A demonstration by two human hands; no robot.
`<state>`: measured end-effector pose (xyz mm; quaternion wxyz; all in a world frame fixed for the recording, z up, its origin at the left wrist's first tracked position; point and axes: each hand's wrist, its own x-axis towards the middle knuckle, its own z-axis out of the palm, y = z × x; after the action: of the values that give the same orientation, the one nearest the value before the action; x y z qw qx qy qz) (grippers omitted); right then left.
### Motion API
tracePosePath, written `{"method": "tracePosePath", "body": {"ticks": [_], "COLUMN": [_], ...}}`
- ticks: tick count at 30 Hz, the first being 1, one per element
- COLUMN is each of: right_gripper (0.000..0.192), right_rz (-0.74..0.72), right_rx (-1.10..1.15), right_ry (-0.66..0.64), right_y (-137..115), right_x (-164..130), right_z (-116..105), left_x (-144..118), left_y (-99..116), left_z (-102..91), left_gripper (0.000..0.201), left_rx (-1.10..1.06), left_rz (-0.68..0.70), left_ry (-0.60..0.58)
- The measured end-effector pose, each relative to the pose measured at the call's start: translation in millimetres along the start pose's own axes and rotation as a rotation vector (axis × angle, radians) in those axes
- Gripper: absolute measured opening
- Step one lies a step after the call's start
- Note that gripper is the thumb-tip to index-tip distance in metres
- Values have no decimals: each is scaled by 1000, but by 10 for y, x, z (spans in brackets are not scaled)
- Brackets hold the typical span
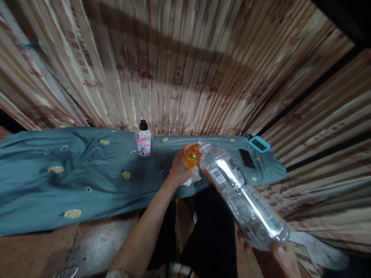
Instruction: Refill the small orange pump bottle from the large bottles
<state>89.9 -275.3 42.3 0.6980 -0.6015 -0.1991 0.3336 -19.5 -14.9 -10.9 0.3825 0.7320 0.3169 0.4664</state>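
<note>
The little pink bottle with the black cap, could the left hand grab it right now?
Probably not right away: the left hand is wrapped around a small orange bottle. The cloth between it and the pink bottle lies bare, though.

Head camera, looking down (close) over cloth [87, 170].

Three bottles [243, 193], two phones [247, 158]

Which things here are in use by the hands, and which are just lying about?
In use:
left hand, small orange bottle
right hand, large clear bottle

Lying about:
pink-labelled bottle
phone
blue-framed device
patterned cloth
</note>
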Motion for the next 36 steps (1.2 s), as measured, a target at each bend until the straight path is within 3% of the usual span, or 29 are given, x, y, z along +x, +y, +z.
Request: {"method": "tracePosePath", "body": {"ticks": [9, 18, 25, 30, 36], "right_gripper": [63, 74, 51, 61, 57], "right_rz": [37, 43, -14, 10, -1], "right_rx": [-43, -2, -73, -70, -89], "right_ry": [-49, -17, -55, -22, -16], "right_y": [96, 140, 58, 67, 39], "right_x": [52, 59, 33, 28, 46], "right_z": [-165, -204, -148, -179, -145], "left_x": [47, 37, 30, 21, 15], "left_y": [46, 67, 78, 89, 67], "left_z": [116, 127, 126, 113, 126], "left_gripper": [51, 45, 44, 44, 45], "left_rx": [164, 152, 135, 124, 115], "left_rz": [-46, -53, -48, -45, -46], "left_ry": [123, 132, 132, 127, 135]}}
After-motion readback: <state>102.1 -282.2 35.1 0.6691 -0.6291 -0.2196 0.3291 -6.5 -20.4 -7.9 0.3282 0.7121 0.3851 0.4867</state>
